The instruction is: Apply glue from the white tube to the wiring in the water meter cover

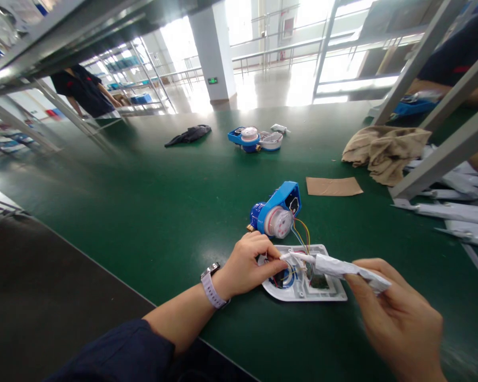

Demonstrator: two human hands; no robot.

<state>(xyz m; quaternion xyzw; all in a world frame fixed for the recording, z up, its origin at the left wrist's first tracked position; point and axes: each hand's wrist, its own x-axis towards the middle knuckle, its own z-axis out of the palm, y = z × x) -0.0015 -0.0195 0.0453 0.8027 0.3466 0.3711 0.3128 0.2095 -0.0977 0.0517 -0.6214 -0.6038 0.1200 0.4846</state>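
A white plastic meter cover (334, 294) lies inner side up on the table, with wires and a green circuit board inside it. My right hand (398, 318) grips a crumpled white glue tube (338, 267), its thin nozzle pointing left over the cover. My left hand (255, 262) has thumb and fingertips closed at the cover's left part, by the nozzle's tip; what they pinch is hidden. Just behind the cover sits a blue water meter (279, 212), tilted, with a clear round dial. Coloured wires (302, 231) run from it to the cover.
Farther back on the green table (143, 207) are another blue meter (247, 137) and a dark cloth (189, 135). To the right lie a cardboard piece (333, 186), a beige cloth (382, 151) and several white tubes (454, 210) by a metal post (442, 154). Other people stand at both sides.
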